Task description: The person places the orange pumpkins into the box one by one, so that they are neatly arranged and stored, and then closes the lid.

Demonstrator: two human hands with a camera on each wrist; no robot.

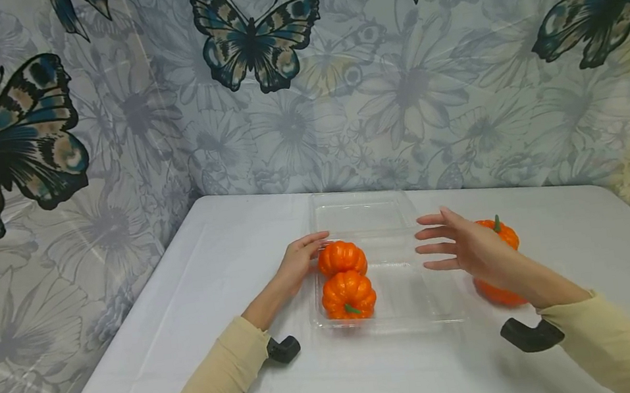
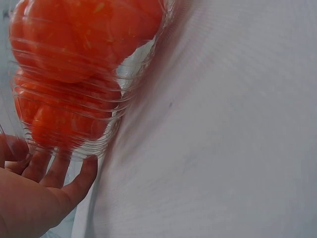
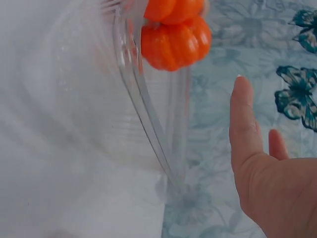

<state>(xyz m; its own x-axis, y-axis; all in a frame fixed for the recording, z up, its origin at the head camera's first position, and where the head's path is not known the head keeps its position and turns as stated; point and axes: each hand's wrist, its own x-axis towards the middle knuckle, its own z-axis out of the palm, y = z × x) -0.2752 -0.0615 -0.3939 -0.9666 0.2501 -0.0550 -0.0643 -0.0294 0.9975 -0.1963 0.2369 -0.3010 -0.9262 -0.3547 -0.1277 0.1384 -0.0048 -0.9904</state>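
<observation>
A clear plastic clamshell container (image 1: 402, 294) lies on the table with its lid (image 1: 362, 217) folded open toward the back. Two orange toy pumpkins, a rear one (image 1: 341, 258) and a front one with a green stem (image 1: 349, 296), sit in its left half. My left hand (image 1: 298, 262) holds the container's left edge near the back, its fingertips (image 2: 89, 166) against the ribbed wall. My right hand (image 1: 467, 246) hovers over the container's right side, fingers spread and holding nothing. Behind it, two more pumpkins, one farther back (image 1: 502, 235) and one nearer (image 1: 497, 292), are partly hidden.
A white-covered table (image 1: 203, 344) carries everything. Butterfly-printed fabric (image 1: 294, 126) hangs at the back and left. A dark strap-like piece (image 1: 532, 334) sits at the right wrist, another (image 1: 283, 350) at the left.
</observation>
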